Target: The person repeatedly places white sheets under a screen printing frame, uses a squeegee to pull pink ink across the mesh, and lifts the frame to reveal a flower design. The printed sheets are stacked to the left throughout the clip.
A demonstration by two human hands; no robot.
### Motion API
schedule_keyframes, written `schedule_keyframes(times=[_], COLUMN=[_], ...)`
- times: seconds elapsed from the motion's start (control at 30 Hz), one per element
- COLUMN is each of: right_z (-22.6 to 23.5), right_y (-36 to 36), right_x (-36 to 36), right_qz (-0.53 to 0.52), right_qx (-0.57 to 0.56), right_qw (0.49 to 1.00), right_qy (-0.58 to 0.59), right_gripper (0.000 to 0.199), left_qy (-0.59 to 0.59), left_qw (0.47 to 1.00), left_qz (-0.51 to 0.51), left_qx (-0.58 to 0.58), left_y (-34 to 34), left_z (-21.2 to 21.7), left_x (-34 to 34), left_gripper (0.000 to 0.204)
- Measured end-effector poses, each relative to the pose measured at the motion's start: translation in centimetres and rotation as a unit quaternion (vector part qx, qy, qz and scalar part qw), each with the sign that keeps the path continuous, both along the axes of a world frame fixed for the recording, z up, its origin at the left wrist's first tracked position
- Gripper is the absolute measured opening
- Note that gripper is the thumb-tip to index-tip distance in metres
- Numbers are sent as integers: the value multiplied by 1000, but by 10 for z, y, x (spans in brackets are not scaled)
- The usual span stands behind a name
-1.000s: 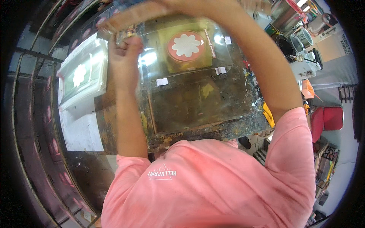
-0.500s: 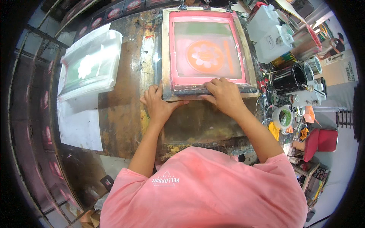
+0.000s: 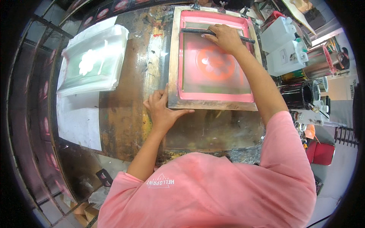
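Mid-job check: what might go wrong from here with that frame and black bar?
The wooden frame might shift if the left grip, at its near left corner, slackens. The black bar might press unevenly, held by the right grip alone. The right forearm, crossing the frame's right side, might brush its pink border.

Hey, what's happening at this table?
Someone in a pink shirt is working with both hands at a wooden frame. Their right hand grips a long black bar across the far part of the frame, beyond an orange flower design. Their left hand, thumb and fingers spread, is at the frame's near left corner. A stack of clear sheets lies to the left on the stained table.
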State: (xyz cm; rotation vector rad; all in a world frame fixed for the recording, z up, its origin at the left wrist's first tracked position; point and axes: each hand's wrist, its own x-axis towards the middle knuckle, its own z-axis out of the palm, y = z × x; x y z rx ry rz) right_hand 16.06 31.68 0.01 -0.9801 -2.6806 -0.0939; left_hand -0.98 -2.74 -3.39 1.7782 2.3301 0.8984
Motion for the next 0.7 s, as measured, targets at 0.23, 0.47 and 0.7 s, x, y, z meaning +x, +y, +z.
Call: schedule_keyframes(times=[0.23,0.47,0.7], right_z=[71,85,185], right_y=[-133,-241,-168], right_x=[53,69,34], right_qz=[47,-30,-17], right_qx=[-170,6,222], right_qw=[984,998,964], right_qy=[-30,53,146], right_gripper=[54,36,37], left_qy=[-79,-304,-253], left_qw=[996,941,933], left_qz=[-1,-13,-73], left_qx=[48,150,244], left_y=[-1,9,47], left_z=[-7,28,84], left_x=[0,16,12], left_gripper=[127,115,116])
